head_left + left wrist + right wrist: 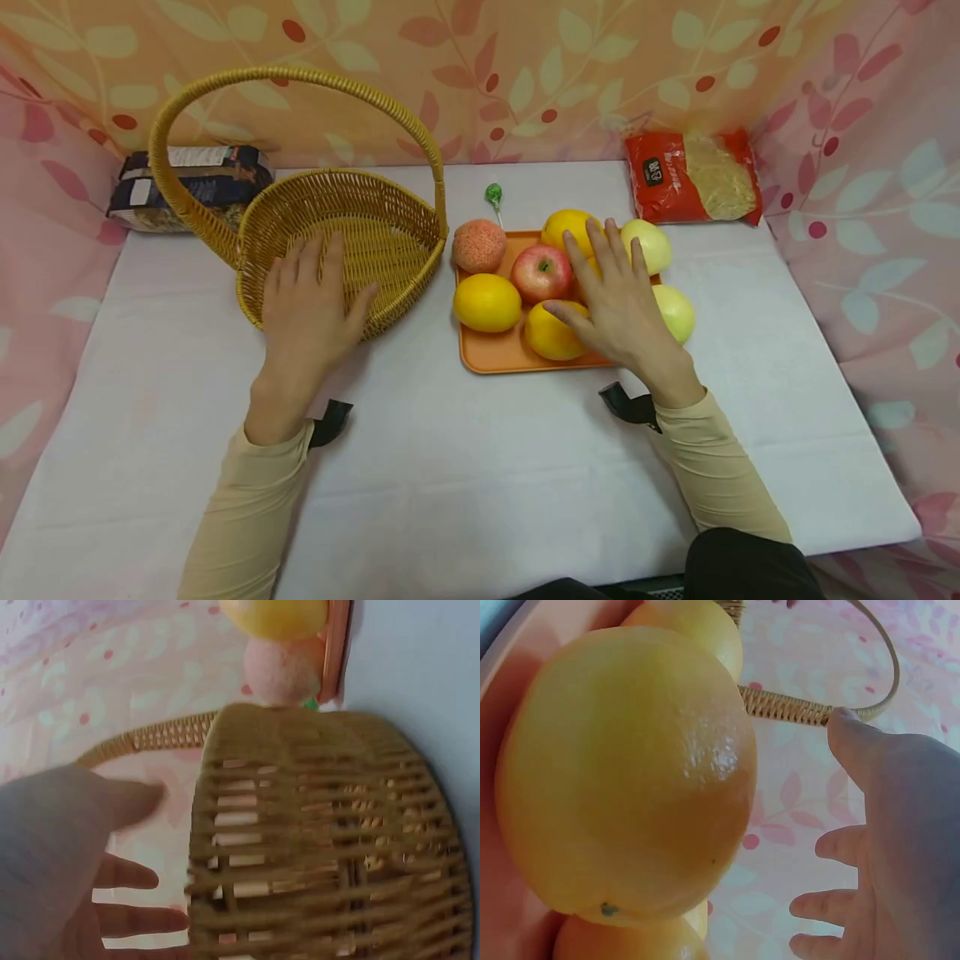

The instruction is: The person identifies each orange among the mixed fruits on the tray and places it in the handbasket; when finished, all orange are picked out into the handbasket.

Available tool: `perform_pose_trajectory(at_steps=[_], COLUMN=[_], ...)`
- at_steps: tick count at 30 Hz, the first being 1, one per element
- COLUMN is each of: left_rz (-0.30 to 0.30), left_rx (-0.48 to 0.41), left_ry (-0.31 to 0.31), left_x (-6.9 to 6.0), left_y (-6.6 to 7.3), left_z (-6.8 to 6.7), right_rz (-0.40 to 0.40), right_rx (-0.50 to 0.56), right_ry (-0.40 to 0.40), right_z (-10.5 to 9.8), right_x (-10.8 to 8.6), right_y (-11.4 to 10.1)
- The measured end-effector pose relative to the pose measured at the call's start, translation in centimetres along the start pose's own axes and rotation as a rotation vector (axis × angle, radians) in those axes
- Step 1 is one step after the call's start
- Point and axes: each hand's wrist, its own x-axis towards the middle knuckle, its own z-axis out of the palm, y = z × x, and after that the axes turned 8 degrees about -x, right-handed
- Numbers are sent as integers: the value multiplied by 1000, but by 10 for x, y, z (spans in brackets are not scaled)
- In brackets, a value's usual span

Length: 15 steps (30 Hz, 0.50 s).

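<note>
In the head view my left hand [307, 312] is over the near left rim of a wicker basket [390, 250], fingers spread and holding nothing. The left wrist view shows that hand [67, 847] beside the basket's woven wall [322, 840]. My right hand [622, 308], fingers apart and holding nothing, is above the right part of an orange tray [495, 354]. On the tray are a red apple [542, 273], a pink round fruit [480, 246] and several yellow fruits [487, 302]. In the right wrist view, the hand [907, 825] stands apart from a large yellow-orange fruit [630, 772].
Two pale green fruits [647, 247] lie at the tray's right side. A green lollipop [493, 195] lies behind the tray. At the back right is a red packet [693, 177], and a dark package [210, 179] lies behind the basket's tall handle [300, 77].
</note>
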Motion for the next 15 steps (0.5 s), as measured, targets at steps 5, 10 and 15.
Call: perform_pose_trajectory(at_steps=[5,10,15], left_rz=[0,-104,-207], left_rx=[-46,-135,-237], left_ry=[191,251,262], left_x=[-1,-3,-3], left_y=[-12,-26,-37], left_z=[-5,-17,-28], right_rz=[22,35,51], right_rx=[13,20,52], right_ry=[19,50,114], right_z=[-2,-4,-7], right_x=[0,0,1], right_y=[2,5,8])
